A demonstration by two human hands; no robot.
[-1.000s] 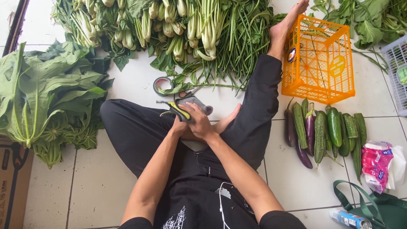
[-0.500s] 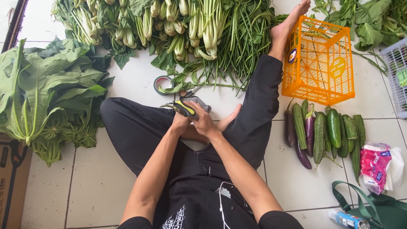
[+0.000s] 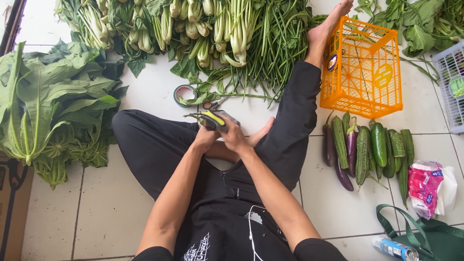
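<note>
Pruning shears (image 3: 209,118): black-yellow handles, blades pointing left; left hand (image 3: 205,137), right hand (image 3: 235,137) grip both clenched on them.

Orange plastic crate (image 3: 362,67), black trousers (image 3: 154,145), white floor tiles (image 3: 96,212), purple eggplants (image 3: 350,145) beside dark green cucumbers (image 3: 378,144), a black-and-yellow tool (image 3: 212,119), pale-stemmed green bok choy (image 3: 193,24).

Single head cam, looking steeply down.
Close over lap and hands; floor tiles (image 3: 145,92) fill the frame, greens (image 3: 203,29) at top. No second view.
</note>
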